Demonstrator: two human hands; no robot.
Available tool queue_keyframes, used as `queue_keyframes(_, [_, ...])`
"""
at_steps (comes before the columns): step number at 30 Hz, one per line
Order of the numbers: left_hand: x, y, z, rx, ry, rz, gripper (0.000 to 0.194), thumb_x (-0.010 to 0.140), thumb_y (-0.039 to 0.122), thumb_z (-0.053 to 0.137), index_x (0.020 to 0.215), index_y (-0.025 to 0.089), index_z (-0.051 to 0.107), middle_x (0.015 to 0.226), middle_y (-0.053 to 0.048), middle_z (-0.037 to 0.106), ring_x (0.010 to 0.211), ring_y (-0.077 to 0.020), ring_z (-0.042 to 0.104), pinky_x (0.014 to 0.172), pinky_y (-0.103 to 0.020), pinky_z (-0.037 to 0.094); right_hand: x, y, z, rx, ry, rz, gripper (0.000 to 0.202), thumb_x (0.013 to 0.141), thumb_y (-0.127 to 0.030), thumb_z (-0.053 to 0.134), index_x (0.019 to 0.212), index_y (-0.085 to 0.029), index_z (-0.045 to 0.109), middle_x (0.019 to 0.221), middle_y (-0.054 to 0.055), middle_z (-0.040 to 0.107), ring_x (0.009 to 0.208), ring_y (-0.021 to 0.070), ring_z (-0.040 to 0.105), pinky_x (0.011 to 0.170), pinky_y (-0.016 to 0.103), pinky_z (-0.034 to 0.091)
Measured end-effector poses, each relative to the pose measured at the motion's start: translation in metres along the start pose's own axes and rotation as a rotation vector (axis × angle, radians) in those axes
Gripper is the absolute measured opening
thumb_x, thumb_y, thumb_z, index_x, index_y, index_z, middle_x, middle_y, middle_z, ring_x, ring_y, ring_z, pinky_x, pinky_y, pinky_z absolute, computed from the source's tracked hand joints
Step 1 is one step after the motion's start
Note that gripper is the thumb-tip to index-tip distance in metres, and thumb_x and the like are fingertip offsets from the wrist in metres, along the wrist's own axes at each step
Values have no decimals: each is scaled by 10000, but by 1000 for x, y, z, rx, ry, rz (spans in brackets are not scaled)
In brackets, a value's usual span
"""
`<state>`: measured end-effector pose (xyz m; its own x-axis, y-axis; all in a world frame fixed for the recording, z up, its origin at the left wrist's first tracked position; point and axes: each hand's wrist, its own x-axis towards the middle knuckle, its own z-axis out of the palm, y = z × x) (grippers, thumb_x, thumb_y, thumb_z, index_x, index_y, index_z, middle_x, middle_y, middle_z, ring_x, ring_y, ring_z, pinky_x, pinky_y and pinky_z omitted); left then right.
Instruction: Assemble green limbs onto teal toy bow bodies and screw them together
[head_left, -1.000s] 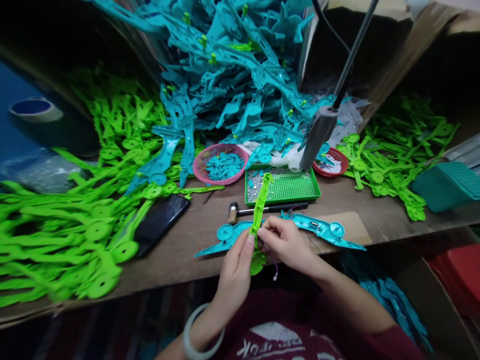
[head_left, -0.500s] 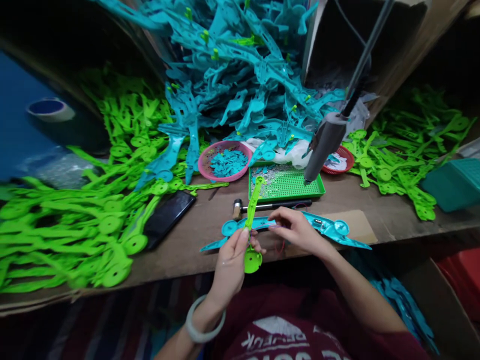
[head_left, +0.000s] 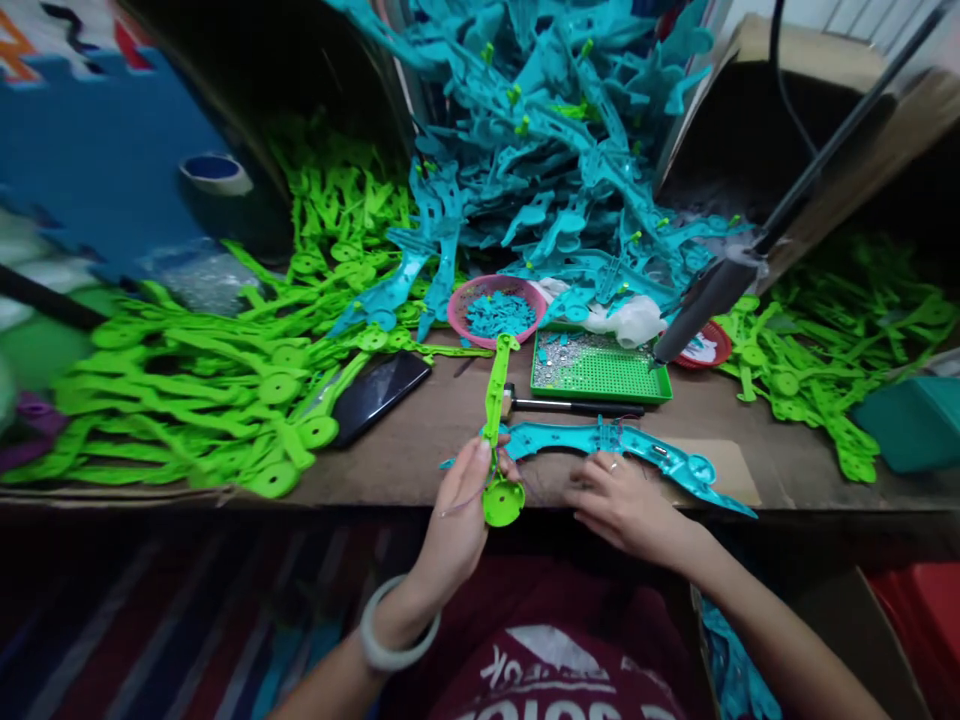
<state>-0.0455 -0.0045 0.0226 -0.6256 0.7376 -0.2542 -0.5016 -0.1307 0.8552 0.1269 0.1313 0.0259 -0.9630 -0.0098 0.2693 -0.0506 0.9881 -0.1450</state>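
Note:
My left hand (head_left: 463, 495) is closed round a long bright green plastic arm (head_left: 496, 390) with a round cup-shaped end. The piece stands nearly upright in the picture, its cup at the bottom, and a thin wire runs beside my fingers. My right hand (head_left: 626, 505) hovers at the table's front edge with bent fingers drawn together; whatever they may hold is hidden. Just behind it lies a long curved turquoise plastic part (head_left: 559, 437), hollow side up, with a small metal piece and thin wires in it. Its left end is partly behind my left hand.
A hammer (head_left: 577, 407) lies behind the turquoise part. Farther back are a green tray (head_left: 615, 392) of small metal pieces, a pink basket (head_left: 536, 297) and a red basket (head_left: 724, 347). A grey screwdriver (head_left: 705, 305) hangs above. Green parts (head_left: 277, 385) surround a phone (head_left: 382, 395).
My right hand has come off the turquoise part toward the front edge, its fingers more curled. My left hand keeps the green arm. The whole view has shifted.

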Motion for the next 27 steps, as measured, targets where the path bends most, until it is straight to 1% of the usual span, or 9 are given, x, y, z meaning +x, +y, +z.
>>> queue_keyframes(3, [-5,1,12,129,-104,47,404,857,581,713,976,197,664,850,3,645,815,-154,611,835,-281,514,22,-14,-21,-166,253,-65,310,1001,-249,545,1288,-149,603,1054,106,698,919,216,584,778,352,473])
queue_keyframes(6, [-13,5,21,222,-218,26,355,900,550,657,1006,212,666,859,2,644,817,-162,598,831,-281,509,43,-22,-40,-259,345,-264,225,1016,-145,455,1117,-163,655,906,68,701,806,180,590,663,319,438])
queue_keyframes(8, [-16,8,22,257,-222,18,344,896,534,655,1024,215,673,861,-3,655,833,-176,606,821,-282,510,48,-22,-49,-189,371,-308,237,1017,-117,421,971,-157,650,819,65,677,756,174,580,627,312,427])
queue_keyframes(11, [-15,13,18,319,-207,47,343,884,506,663,1077,222,678,880,-13,675,878,-200,626,825,-287,509,46,-16,-60,187,444,-106,172,1022,-161,457,944,-169,609,801,50,652,728,148,567,641,276,458])
queue_keyframes(14, [-13,17,14,410,-322,53,317,894,488,629,1070,229,681,884,-24,683,874,-212,628,837,-304,510,44,-6,-70,550,440,157,88,986,-208,566,909,-195,606,799,9,630,698,117,555,632,242,453])
queue_keyframes(17, [-12,22,16,491,-425,43,307,892,431,580,1119,247,676,976,-37,699,898,-221,634,847,-319,518,50,5,-75,664,383,176,94,955,-207,620,861,-196,622,790,-6,621,695,112,555,639,239,448])
queue_keyframes(21, [-8,27,24,630,-431,-2,412,876,421,559,1227,228,653,972,-46,707,915,-235,639,827,-329,522,61,18,-69,473,376,73,136,982,-181,571,857,-183,625,808,19,609,732,126,557,656,241,438])
queue_keyframes(23, [-4,27,28,663,-425,-14,466,906,499,535,1255,200,617,849,-29,683,785,-212,625,732,-316,515,63,22,-62,316,396,34,172,998,-182,540,850,-179,627,814,35,601,741,138,553,647,245,428])
queue_keyframes(27, [7,21,36,683,-489,64,376,952,542,463,1023,197,595,644,38,572,530,-137,499,537,-257,423,64,25,-47,200,448,44,193,1010,-218,533,845,-179,625,794,41,589,728,146,546,650,253,436])
